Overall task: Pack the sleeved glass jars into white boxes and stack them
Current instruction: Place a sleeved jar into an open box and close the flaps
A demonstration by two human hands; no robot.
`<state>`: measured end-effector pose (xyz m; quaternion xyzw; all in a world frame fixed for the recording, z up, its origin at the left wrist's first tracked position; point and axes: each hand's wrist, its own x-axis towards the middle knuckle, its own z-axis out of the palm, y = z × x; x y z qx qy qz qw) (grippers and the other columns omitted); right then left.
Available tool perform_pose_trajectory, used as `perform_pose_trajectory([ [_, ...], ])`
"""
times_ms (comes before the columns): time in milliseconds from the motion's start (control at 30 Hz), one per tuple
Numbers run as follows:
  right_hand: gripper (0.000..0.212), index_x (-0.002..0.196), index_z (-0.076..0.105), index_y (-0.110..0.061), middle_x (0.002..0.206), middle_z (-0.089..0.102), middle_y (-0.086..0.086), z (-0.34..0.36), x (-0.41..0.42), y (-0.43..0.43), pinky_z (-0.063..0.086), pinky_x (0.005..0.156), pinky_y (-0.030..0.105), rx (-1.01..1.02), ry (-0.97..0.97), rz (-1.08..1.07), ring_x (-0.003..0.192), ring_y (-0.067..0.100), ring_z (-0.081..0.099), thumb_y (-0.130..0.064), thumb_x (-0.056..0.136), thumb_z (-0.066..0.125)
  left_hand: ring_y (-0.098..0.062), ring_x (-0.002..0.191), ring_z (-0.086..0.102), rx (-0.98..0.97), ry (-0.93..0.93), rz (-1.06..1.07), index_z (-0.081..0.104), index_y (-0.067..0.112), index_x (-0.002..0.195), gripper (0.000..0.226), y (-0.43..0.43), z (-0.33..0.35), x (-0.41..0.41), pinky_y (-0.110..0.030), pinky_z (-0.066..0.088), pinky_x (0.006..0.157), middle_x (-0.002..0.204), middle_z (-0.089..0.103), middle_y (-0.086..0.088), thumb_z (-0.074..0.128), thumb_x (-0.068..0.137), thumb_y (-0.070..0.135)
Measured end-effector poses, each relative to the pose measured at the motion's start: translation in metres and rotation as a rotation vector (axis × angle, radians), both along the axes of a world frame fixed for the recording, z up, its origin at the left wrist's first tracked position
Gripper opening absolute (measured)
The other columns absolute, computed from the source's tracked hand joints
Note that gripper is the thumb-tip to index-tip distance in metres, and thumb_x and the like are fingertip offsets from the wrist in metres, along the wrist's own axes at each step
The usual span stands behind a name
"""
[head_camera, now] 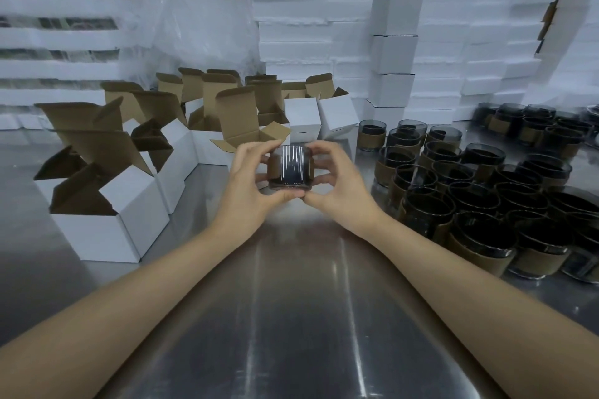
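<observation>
I hold one dark glass jar (290, 168) with a brown sleeve between both hands, above the middle of the steel table. My left hand (251, 181) grips its left side and my right hand (337, 185) grips its right side, thumbs meeting under it. Just behind the jar stands an open white box (241, 136) with brown flaps up. Several more open white boxes (113, 214) stand to the left. Many sleeved jars (470, 201) crowd the table on the right. A stack of shut white boxes (393, 52) rises at the back.
The steel table (291, 301) stretches toward me between my forearms. White foam slabs (308, 26) are piled along the back wall, with clear plastic bags (201, 19) at the back left. More jars (534, 126) sit at the far right.
</observation>
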<state>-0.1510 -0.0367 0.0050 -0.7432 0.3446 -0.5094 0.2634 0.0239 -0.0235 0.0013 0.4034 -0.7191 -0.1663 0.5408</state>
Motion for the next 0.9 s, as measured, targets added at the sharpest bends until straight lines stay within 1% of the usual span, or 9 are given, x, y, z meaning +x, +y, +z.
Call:
perform_pose_trajectory([
  [133,0.064,0.113,0.045,-0.025,0.117,0.056,-0.009,0.0007,0.0018,-0.0006,0.054,0.089,0.029,0.149,-0.186,0.025,0.103,0.012,0.065,0.003,0.068,0.082,-0.003,0.119,0.051,0.091,0.130,-0.091,0.040,0.033,0.136,0.081,-0.0045,-0.0014,0.0007,-0.017,0.047,0.093,0.133,0.046,0.005,0.081,0.066,0.027],
  [200,0.065,0.110,0.045,-0.024,0.115,0.056,-0.010,0.0001,0.0024,-0.0015,0.055,0.088,0.030,0.171,-0.229,0.051,0.100,0.012,0.066,0.007,0.067,0.082,-0.006,0.118,0.055,0.177,0.165,-0.173,0.043,0.033,0.133,0.073,-0.0059,-0.0029,-0.0004,-0.017,0.048,0.090,0.131,0.054,0.007,0.078,0.069,0.027],
  [367,0.068,0.124,0.047,-0.015,0.122,0.057,-0.005,-0.0013,0.0032,-0.0023,0.052,0.090,0.027,0.140,-0.171,0.041,0.110,0.011,0.061,0.005,0.068,0.082,-0.001,0.113,0.058,0.199,0.228,-0.199,0.047,0.035,0.121,0.065,-0.0073,-0.0059,-0.0001,-0.016,0.048,0.086,0.123,0.058,0.014,0.081,0.065,0.029],
  [467,0.076,0.134,0.042,-0.020,0.133,0.049,-0.004,-0.0021,0.0026,-0.0006,0.051,0.090,0.022,0.000,-0.037,0.006,0.117,0.007,0.055,-0.001,0.071,0.080,-0.001,0.106,0.056,0.054,0.120,-0.042,0.048,0.038,0.121,0.071,-0.0061,-0.0066,0.0010,-0.013,0.049,0.079,0.118,0.052,0.013,0.088,0.064,0.023],
  [533,0.072,0.130,0.046,-0.020,0.129,0.049,-0.003,-0.0026,0.0026,-0.0001,0.052,0.089,0.021,-0.049,0.001,-0.006,0.113,0.008,0.056,0.000,0.071,0.081,-0.001,0.099,0.052,-0.053,-0.012,0.030,0.048,0.036,0.128,0.076,-0.0047,-0.0066,0.0005,-0.011,0.047,0.076,0.112,0.045,0.014,0.087,0.066,0.018],
  [600,0.065,0.123,0.049,-0.017,0.121,0.053,-0.004,-0.0015,0.0032,0.0004,0.052,0.089,0.024,0.041,-0.047,0.011,0.109,0.011,0.058,0.004,0.070,0.081,-0.002,0.095,0.050,-0.099,-0.044,0.032,0.049,0.031,0.132,0.077,-0.0044,-0.0057,0.0008,-0.012,0.046,0.077,0.110,0.043,0.010,0.086,0.067,0.015],
  [733,0.067,0.122,0.041,-0.006,0.118,0.058,0.008,0.0025,-0.0009,-0.0026,0.054,0.085,0.024,0.311,-0.253,0.153,0.098,0.015,0.062,0.018,0.069,0.073,-0.001,0.103,0.055,0.005,0.008,-0.006,0.048,0.025,0.136,0.072,-0.0040,-0.0037,0.0011,-0.015,0.049,0.080,0.121,0.049,0.009,0.082,0.073,0.019],
  [800,0.071,0.128,0.039,0.000,0.119,0.059,0.017,0.0032,-0.0020,-0.0033,0.054,0.082,0.023,0.342,-0.249,0.173,0.097,0.019,0.062,0.021,0.069,0.072,0.002,0.112,0.053,0.064,-0.014,-0.050,0.046,0.024,0.138,0.069,-0.0047,-0.0043,0.0006,-0.019,0.050,0.086,0.128,0.050,0.012,0.078,0.077,0.020],
  [900,0.066,0.125,0.047,-0.005,0.115,0.064,0.016,0.0035,-0.0021,-0.0035,0.055,0.086,0.028,0.345,-0.227,0.151,0.099,0.022,0.065,0.017,0.069,0.074,0.004,0.116,0.051,0.104,-0.012,-0.112,0.044,0.031,0.136,0.062,-0.0056,-0.0041,-0.0002,-0.015,0.048,0.088,0.129,0.053,0.019,0.074,0.082,0.020],
])
